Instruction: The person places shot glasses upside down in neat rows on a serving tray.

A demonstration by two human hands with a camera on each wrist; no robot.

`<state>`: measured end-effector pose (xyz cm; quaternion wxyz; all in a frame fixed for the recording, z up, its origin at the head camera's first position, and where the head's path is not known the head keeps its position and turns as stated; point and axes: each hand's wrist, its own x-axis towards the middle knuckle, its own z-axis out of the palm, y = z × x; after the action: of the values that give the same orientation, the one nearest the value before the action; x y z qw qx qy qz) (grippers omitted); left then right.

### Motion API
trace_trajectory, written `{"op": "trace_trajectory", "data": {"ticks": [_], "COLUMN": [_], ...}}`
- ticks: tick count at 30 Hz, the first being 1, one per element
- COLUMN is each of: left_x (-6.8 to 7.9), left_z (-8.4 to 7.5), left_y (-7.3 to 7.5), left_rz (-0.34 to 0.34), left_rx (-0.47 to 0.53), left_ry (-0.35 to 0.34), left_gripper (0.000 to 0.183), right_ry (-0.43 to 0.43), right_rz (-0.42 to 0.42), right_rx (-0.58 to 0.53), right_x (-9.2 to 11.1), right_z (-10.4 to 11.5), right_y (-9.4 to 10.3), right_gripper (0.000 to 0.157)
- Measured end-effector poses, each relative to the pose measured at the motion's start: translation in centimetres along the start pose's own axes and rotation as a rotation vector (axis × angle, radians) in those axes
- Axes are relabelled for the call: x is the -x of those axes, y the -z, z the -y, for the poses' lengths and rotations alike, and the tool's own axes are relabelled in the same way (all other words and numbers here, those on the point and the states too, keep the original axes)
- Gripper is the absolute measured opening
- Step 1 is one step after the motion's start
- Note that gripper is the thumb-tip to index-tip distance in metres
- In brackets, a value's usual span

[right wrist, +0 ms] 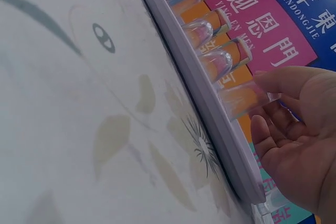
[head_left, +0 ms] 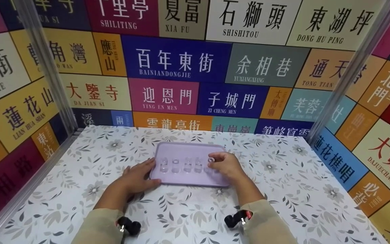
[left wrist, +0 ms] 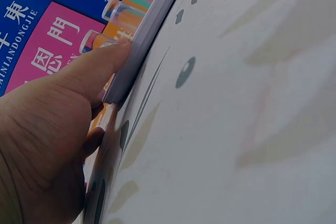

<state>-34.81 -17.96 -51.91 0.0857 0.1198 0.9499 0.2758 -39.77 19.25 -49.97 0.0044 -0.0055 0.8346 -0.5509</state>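
Note:
A pale purple tray [head_left: 190, 181] lies on the table with several small clear glasses [head_left: 188, 166] standing in a row on it. My right hand [head_left: 227, 166] pinches the glass at the row's right end between thumb and fingers; in the right wrist view this glass [right wrist: 239, 100] stands at the tray's rim, its lower part near the tray. My left hand [head_left: 141, 178] holds the tray's left end, thumb at the front corner and fingers along the side. In the left wrist view the thumb [left wrist: 105, 59] lies on the tray's rim.
White cloth with grey flowers and leaves covers the table [head_left: 188, 210]. Colourful panels with printed place names [head_left: 178, 59] stand behind and at both sides. A clear piece [right wrist: 275, 200] shows beyond the tray's end in the right wrist view, its kind unclear.

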Motion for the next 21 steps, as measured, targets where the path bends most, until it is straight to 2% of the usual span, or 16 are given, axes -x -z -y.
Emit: {"op": "trace_trajectory", "data": {"ticks": [9,21], "left_x": [0.0,-0.2], "left_z": [0.1,0.1], "left_y": [0.0,-0.1], "left_rz": [-0.001,0.004], "left_rx": [-0.006,0.002], "left_ry": [-0.003,0.023], "left_gripper": [0.092,0.092], "right_ry": [-0.011,-0.032], "right_rz": [0.030,0.051], "right_rx": [0.011,-0.071], "right_x": [0.2,0.4], "right_z": [-0.1,0.5], "right_y": [-0.2,0.9], "right_gripper": [0.039,0.050]}}
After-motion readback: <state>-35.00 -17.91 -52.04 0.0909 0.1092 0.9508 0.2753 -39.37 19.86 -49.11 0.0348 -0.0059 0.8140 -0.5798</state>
